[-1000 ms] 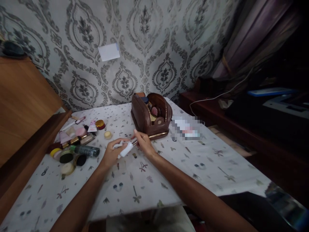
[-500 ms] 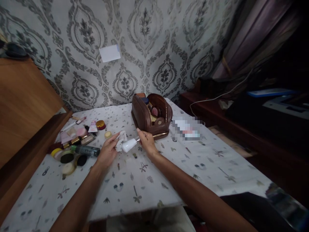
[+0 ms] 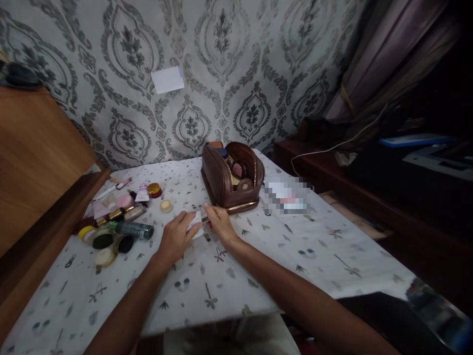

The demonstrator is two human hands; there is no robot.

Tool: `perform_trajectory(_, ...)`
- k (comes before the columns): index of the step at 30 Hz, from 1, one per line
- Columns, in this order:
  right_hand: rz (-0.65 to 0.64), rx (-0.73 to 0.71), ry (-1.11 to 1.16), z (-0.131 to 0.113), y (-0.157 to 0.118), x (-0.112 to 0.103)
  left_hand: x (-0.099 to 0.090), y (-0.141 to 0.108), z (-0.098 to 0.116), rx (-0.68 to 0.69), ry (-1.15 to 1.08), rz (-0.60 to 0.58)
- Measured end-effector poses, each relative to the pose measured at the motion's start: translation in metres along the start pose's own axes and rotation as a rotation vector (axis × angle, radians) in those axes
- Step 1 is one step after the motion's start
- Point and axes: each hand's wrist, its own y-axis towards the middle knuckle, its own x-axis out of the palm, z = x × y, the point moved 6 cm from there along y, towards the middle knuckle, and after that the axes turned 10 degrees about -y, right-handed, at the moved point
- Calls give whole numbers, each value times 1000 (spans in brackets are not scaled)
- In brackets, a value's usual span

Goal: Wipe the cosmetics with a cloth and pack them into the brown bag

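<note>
My left hand [image 3: 177, 235] is closed, pressing a white tissue [image 3: 195, 224] against a slim cosmetic item. The item's metallic stem [image 3: 205, 218] shows between the two hands. Its white rounded end is covered by the tissue and fingers, so its exact kind is unclear. The stem's other end is in my right hand [image 3: 220, 224], with the thumb along the top. Just beyond the right hand stands a brown toiletry bag [image 3: 217, 177], unzipped, with several cosmetics inside.
Left on the patterned tablecloth [image 3: 207, 296] lie several cosmetics: a dark green bottle [image 3: 133, 230], a gold-lidded jar [image 3: 154, 190], a small yellow pot [image 3: 166, 205] and a pink-white tube [image 3: 142, 193]. A blurred-out flat item [image 3: 286, 196] lies right of the bag. A wooden panel [image 3: 40, 162] borders the left.
My left hand has moved right and closed the tissue around the item's white end, which showed bare before. The right hand has shifted slightly left and down.
</note>
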Motion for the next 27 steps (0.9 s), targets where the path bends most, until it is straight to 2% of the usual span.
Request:
perform_trajectory(5,-48,-52,-38,-10,-6,6,-10,3,-12,-198,-211,95)
perform_trajectory(9,-61,-140,-94,-18,-9,6,-3,1,-36,-487,-523,132)
perform_trajectory(12,-47,-61,-25,-11,-6,4,5,-2,-48,-633,-686,145)
perform_trajectory(16,-8,99,102,5,-2,3,11,-3,-43,-720,-872,141)
perform_trajectory(19,-4,182,165,12,-2,5,16,-1,-32,-759,-1097,129)
perform_trajectory(22,-12,253,231,14,-3,6,16,0,-26,-704,-1225,204)
perform_trajectory(24,-21,317,318,15,-5,8,12,-1,-23,-602,-1210,239)
perform_trajectory(27,-43,395,443,16,-7,11,7,-2,-17,-466,-1022,184)
